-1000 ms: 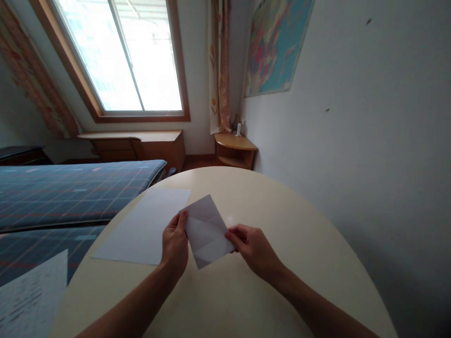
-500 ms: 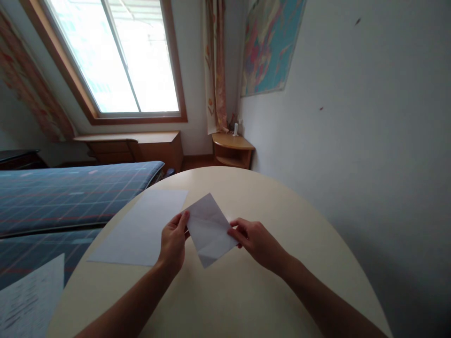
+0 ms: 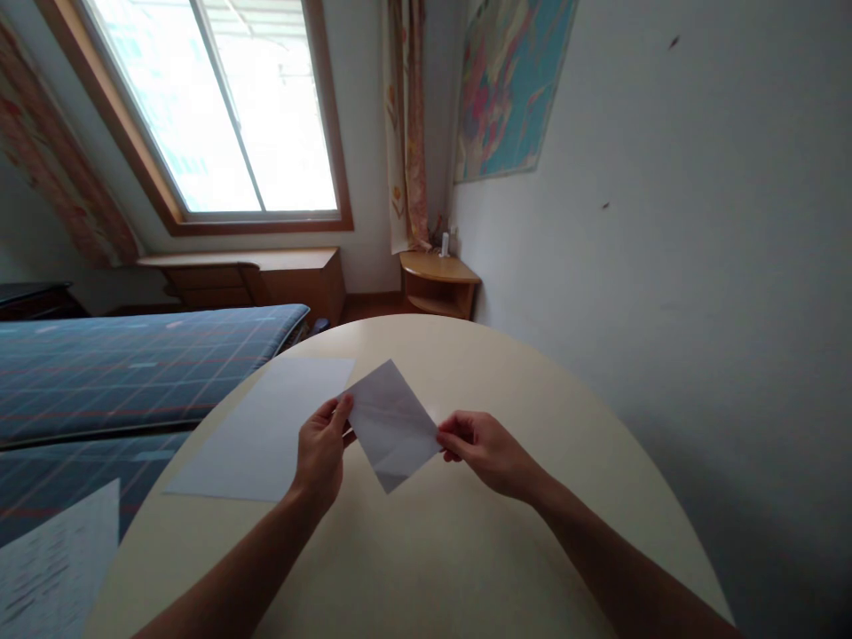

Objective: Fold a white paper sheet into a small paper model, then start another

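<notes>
A small white square of paper, turned on its corner, is held above the round table. My left hand pinches its left corner, thumb on top and fingers behind. At the right corner, my right hand grips the paper between thumb and curled fingers. Faint lines, perhaps creases, run across its face, and a darker patch shows near the bottom corner. Partly behind my left hand, a larger white sheet lies flat on the table.
Left of the table is a mattress with a blue plaid cover. A printed sheet lies at the lower left. The white wall stands close on the right. A desk and a corner shelf are at the back.
The paper has shifted slightly up and left with my left hand. My right hand has slid outward to the corner's tip, so less of the paper is covered.
</notes>
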`<state>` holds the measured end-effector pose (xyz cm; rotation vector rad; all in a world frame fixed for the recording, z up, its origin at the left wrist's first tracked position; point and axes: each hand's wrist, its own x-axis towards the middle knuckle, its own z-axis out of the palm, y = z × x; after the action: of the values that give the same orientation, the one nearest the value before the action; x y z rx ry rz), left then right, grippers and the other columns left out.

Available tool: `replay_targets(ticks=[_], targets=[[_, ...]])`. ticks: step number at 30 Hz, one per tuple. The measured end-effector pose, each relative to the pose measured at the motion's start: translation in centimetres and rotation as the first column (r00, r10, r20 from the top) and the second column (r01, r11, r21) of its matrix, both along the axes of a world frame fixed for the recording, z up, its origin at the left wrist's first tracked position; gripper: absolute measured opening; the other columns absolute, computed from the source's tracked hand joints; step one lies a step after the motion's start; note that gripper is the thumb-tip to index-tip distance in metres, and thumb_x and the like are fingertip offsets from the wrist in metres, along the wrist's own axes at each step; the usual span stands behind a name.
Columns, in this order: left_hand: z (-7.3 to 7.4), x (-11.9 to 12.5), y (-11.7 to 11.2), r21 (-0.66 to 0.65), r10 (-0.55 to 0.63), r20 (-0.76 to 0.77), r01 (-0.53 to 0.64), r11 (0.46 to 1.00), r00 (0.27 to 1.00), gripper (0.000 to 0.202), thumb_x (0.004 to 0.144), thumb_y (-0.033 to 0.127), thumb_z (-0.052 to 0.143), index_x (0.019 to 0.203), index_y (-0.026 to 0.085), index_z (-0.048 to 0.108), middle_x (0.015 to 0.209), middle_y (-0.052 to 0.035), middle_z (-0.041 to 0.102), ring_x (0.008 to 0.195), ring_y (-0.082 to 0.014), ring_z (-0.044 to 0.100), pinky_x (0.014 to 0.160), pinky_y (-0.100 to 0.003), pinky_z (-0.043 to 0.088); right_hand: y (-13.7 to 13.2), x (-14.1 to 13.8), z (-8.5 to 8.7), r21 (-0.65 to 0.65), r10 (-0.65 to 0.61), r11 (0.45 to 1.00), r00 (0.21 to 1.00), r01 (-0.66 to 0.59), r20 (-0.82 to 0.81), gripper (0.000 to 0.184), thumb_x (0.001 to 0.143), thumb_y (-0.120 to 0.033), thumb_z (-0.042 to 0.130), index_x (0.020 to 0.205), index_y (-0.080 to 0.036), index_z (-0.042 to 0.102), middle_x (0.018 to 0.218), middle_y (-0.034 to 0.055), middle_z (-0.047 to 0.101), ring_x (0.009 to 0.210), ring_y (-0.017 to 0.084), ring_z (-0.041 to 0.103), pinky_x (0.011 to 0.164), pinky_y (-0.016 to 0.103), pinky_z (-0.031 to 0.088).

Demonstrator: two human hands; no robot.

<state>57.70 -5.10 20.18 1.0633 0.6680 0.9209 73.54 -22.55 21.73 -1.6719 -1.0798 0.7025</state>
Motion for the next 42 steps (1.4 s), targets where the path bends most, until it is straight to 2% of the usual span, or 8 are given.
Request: replay_targets(ticks=[6,9,12,15,18,22,28,42], targets=[[0.2,-0.8,1.9,0.389,-0.081,-0.222,0.165,0.907,0.972,0.052,0.067,0.047,0.08,0.106,0.016,0.064,0.099,-0.0129,0.074,0.087,-0.0272,0.07,0.078,-0.041,0.055,-1.0,1.1,0.9,-0.06,0.0,0.998,0.952,0.02,0.307,0.019,0.088,-0.029,0.057,0.085,-0.017,0.071,0.066,0.0013,0.068,0.06,0.014,0.06,0.057,0.024,0.043],[1.4,-1.4,1.2,0.848,0.194,-0.247,0.114,0.518,0.949,0.054,0.078,0.036,0.074,0.126,0.022,0.057,0.131,-0.0127,0.061,0.121,-0.03,0.056,0.103,-0.049,0.041,-1.1,0.5,1.7,-0.02,-0.015,0.999,0.889,0.027,0.458,0.017,0.088,-0.023,0.058,0.087,-0.019,0.074,0.074,0.0023,0.071,0.064,0.015,0.062,0.059,0.024,0.043],[2.6,-1.9,-0.7,0.977,0.288,-0.214,0.205,0.06,0.933,0.05,0.084,0.029,0.069,0.132,0.025,0.054,0.134,-0.009,0.06,0.128,-0.0285,0.05,0.114,-0.051,0.026,-1.2,-1.1,2.3,0.075,-0.077,0.996,0.765,0.037,0.64,0.016,0.087,-0.017,0.059,0.092,-0.021,0.074,0.082,0.0038,0.072,0.073,0.016,0.064,0.067,0.025,0.045],[2.9,-2.1,-2.3,0.953,0.298,-0.229,0.277,-0.127,0.927,0.035,0.089,0.023,0.065,0.124,0.028,0.06,0.117,-0.0034,0.071,0.121,-0.0258,0.056,0.116,-0.052,0.019,-1.3,-2.7,2.6,0.121,-0.086,0.992,0.572,-0.023,0.816,0.018,0.087,-0.015,0.059,0.098,-0.022,0.072,0.08,0.0042,0.069,0.074,0.018,0.062,0.068,0.027,0.045],[2.6,-2.0,-3.0,0.944,0.217,-0.254,0.291,-0.156,0.942,0.021,0.092,0.017,0.059,0.109,0.027,0.066,0.095,0.0011,0.076,0.098,-0.0189,0.067,0.114,-0.048,0.025,-1.4,-3.5,2.8,0.187,-0.131,0.979,0.433,-0.087,0.892,0.018,0.088,-0.012,0.056,0.098,-0.02,0.07,0.078,0.0045,0.067,0.073,0.018,0.059,0.066,0.028,0.044],[2.3,-1.9,-3.4,0.943,0.157,-0.282,0.304,-0.138,0.946,0.018,0.093,0.017,0.056,0.105,0.025,0.067,0.089,-0.0013,0.076,0.077,-0.0151,0.069,0.098,-0.037,0.043,-1.3,-3.7,2.9,0.256,-0.169,0.956,0.445,-0.142,0.88,0.016,0.095,-0.019,0.053,0.093,-0.019,0.069,0.079,0.0048,0.067,0.074,0.018,0.057,0.07,0.029,0.044],[2.3,-2.1,-3.3,0.933,0.18,-0.312,0.337,-0.128,0.933,0.015,0.092,0.019,0.058,0.099,0.025,0.07,0.087,-0.0026,0.076,0.076,-0.0176,0.07,0.076,-0.029,0.05,-1.2,-3.3,2.7,0.25,-0.129,0.952,0.511,-0.175,0.85,0.021,0.099,-0.024,0.049,0.091,-0.019,0.068,0.08,0.0046,0.067,0.076,0.017,0.058,0.072,0.028,0.046],[1.9,-2.4,0.1,0.92,0.255,-0.337,0.374,-0.114,0.906,0.02,0.091,0.021,0.057,0.103,0.026,0.074,0.093,-0.005,0.078,0.085,-0.021,0.073,0.079,-0.03,0.054,-1.6,-0.3,2.6,0.211,-0.129,0.97,0.487,-0.118,0.864,0.02,0.1,-0.026,0.049,0.092,-0.02,0.067,0.086,0.0049,0.069,0.081,0.017,0.059,0.075,0.028,0.044]])
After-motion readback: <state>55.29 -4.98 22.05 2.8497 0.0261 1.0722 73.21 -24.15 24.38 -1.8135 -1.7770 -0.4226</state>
